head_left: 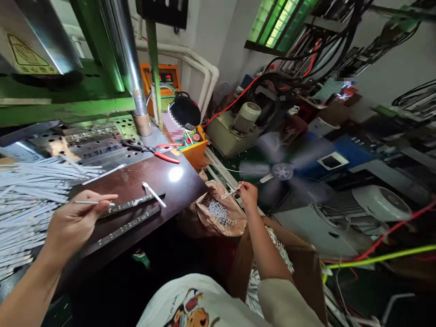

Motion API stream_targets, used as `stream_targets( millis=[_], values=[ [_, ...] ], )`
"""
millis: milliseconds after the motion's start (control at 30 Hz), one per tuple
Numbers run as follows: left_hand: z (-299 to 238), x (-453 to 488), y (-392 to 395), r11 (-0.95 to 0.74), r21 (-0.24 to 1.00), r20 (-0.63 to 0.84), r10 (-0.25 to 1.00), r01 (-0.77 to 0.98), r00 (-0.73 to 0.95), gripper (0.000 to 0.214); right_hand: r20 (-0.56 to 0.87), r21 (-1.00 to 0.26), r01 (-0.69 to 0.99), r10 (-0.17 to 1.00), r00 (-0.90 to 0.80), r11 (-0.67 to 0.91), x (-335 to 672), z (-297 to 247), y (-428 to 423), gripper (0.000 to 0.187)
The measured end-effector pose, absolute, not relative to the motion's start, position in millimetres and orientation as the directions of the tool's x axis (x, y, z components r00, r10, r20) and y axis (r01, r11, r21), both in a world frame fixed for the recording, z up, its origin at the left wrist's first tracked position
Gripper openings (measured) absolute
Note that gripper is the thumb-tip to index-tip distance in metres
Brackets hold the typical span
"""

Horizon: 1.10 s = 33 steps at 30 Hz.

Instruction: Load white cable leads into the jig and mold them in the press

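Note:
My left hand (73,227) is over the table's left side, thumb and fingers pinching a thin white stick (85,202). Below it lie two dark slotted metal bars (131,225), roughly parallel, with small white bits on the farther one. A short white strip (155,195) rests across that bar's end. Beyond the table's right edge, my right hand (248,196) is closed in a pinch on a small whitish piece (239,186), its exact shape unclear. It is above and beside an open brown paper bag (200,206) holding many small white pieces (220,212).
A large pile of white strips (30,195) lies at left. Red-handled pliers (166,156) rest by the green press (68,111). A spinning fan (282,171) stands right of my right hand. A cardboard box (306,268) with white pieces is beside my right arm.

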<state>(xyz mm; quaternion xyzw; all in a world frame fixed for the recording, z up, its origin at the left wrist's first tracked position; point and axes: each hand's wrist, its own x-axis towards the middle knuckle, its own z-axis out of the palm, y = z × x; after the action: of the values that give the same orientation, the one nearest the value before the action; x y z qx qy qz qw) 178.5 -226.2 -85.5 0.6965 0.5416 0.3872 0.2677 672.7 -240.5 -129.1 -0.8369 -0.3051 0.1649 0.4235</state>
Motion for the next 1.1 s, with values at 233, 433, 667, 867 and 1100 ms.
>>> stream_targets(
  millis=[233,433,667,867,1100],
  values=[
    [-76,205,-233,-0.356,0.671,0.185,0.93,0.65,0.318,0.041,0.088,-0.662,0.679,0.866,0.492,-0.318,615,-102,-243,0.03],
    [-79,243,-221,-0.378,0.707,0.153,0.907,0.598,0.392,0.035,0.114,-0.51,0.773,0.92,-0.375,0.378,487,-78,-213,0.022],
    [-79,267,-208,-0.305,0.879,0.173,0.92,0.366,0.351,0.019,-0.142,-0.24,0.867,0.868,-0.477,0.437,450,-69,-196,0.021],
    [-89,259,-183,0.008,0.911,-0.008,1.0,0.413,-0.001,0.037,-0.083,-0.126,0.855,0.854,-0.514,0.503,457,-49,-139,0.026],
    [-98,230,-130,0.226,0.782,-0.139,0.972,0.581,-0.191,0.029,-0.089,-0.086,0.727,0.722,-0.687,0.681,388,-38,-48,0.034]
  ],
)
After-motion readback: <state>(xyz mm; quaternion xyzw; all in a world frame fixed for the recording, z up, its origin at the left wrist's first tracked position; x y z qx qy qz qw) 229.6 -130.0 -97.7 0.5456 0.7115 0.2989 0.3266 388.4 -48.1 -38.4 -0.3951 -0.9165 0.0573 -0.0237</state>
